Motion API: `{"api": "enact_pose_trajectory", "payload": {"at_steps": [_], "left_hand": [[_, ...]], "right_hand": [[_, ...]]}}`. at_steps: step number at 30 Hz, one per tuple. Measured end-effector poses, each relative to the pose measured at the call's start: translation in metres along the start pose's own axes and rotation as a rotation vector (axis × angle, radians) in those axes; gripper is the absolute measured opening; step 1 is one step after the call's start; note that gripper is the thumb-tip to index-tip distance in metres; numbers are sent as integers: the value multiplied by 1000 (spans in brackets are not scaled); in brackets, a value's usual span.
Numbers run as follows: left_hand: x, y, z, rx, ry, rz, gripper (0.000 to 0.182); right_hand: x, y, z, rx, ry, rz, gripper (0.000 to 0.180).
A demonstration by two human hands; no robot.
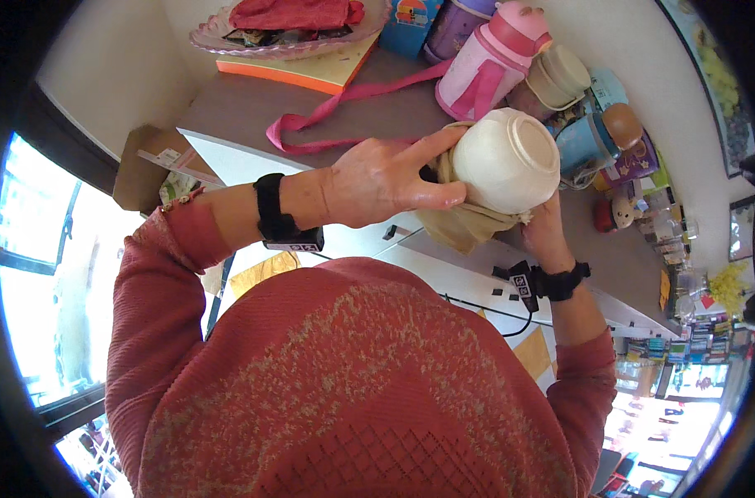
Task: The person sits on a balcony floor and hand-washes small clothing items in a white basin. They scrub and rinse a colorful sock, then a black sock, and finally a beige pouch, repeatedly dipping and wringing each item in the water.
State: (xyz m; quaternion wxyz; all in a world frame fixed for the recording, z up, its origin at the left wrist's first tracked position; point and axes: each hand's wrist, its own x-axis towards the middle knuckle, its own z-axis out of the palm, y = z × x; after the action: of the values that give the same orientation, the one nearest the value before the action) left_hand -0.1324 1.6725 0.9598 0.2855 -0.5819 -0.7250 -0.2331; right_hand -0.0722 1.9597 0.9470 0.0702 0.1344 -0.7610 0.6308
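Above the near edge of a cabinet top, both hands hold a round white vessel [499, 165], tilted so that its ringed base shows at the upper right. My left hand [393, 180] grips it from the left, with a finger along the top and the thumb against its near side. From the lower right my right hand [544, 230] supports it, its fingers mostly hidden behind the vessel. A beige cloth [461, 229] is bunched around and below the vessel, between the hands. The vessel's mouth is out of sight. Each wrist wears a black strap with a small device.
On the cabinet top [240, 112] stand a pink bottle [492, 59] with a long pink strap [312, 121], a glass dish [290, 46] on a flat box [303, 70], and a blue bottle [586, 146]. Several jars line the right side. A cardboard box [144, 162] is at the left.
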Motion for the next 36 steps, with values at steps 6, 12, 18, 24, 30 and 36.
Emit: {"api": "enact_pose_trajectory", "payload": {"at_steps": [6, 12, 18, 24, 30, 36], "left_hand": [[-13, 4, 3, 51, -124, 13, 44], [-21, 9, 2, 123, -140, 61, 36], [-22, 11, 3, 162, -157, 70, 27], [-17, 12, 1, 137, -166, 56, 20], [-10, 15, 1, 138, -203, 22, 36], [8, 19, -4, 21, -370, -30, 47]], "right_hand": [[-10, 16, -1, -407, -7, -54, 36], [-7, 0, 17, -454, -19, -12, 39], [8, -121, 23, -575, 179, -87, 55], [23, -154, 70, -1170, -155, -191, 79], [26, -149, 48, -1055, -149, -158, 70], [-24, -122, 1, -839, 122, -186, 77]]}}
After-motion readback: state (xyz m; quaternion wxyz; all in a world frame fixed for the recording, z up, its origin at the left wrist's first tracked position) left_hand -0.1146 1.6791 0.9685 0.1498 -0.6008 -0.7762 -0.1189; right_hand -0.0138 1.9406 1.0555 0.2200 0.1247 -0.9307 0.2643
